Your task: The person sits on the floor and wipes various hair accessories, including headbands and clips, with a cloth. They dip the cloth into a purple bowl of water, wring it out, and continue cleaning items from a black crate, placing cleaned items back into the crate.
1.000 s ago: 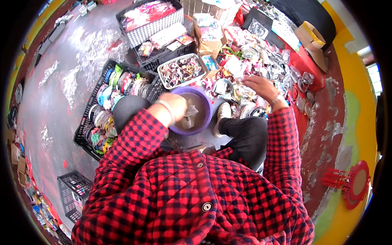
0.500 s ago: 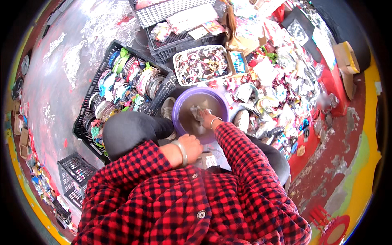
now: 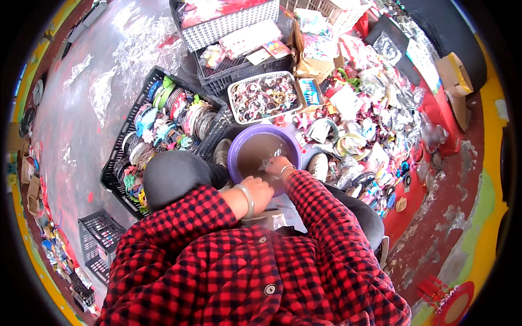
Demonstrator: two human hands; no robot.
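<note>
Between my feet stands a purple basin (image 3: 232, 157) of murky brown water (image 3: 253, 152). My right hand (image 3: 279, 165) is over its right side, fingers closed on a small wet whitish rag (image 3: 265, 163), part of which touches or hangs just above the water. The rag's exact kind is hard to make out. My left hand (image 3: 258, 192), with a pale bangle at the wrist, is curled at the basin's near rim. Its fingertips are turned away, so whatever they may hold is hidden.
A black crate (image 3: 114, 157) full of headbands stands left of the basin. Behind it sits a white basket (image 3: 234, 100) of hair ties beside stacked crates (image 3: 217, 81). Heaped packaged trinkets (image 3: 375, 127) cover the right. A smaller black crate (image 3: 100, 233) is at lower left.
My right hand has drawn the rag from the middle of the water toward the basin's near right side. The left hand has shifted slightly right and nearer to me.
</note>
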